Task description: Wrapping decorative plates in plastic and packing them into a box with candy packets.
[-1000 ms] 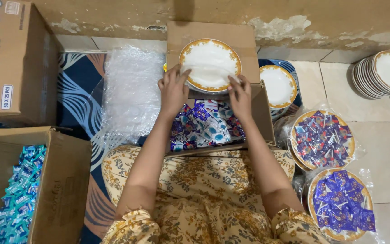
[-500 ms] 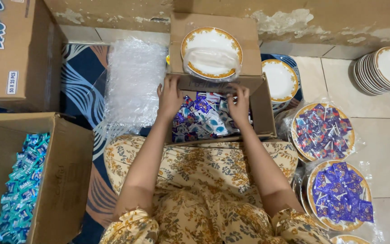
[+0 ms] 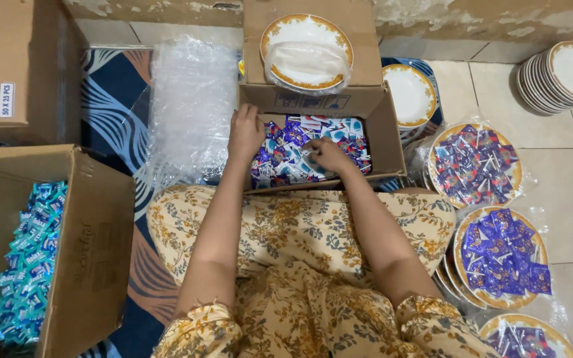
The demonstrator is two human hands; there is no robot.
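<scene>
Inside the cardboard box [image 3: 384, 142], the right hand [image 3: 326, 154] curls around small candy packets [image 3: 290, 156]; the left hand [image 3: 245, 130] rests loosely bent on them, and I cannot tell if it grips any.

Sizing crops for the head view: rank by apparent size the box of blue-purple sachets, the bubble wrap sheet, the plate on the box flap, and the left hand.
1. Bubble wrap sheet and box of blue-purple sachets: similar spread, too close to rank.
2. Plate on the box flap.
3. Left hand, smallest.
</scene>
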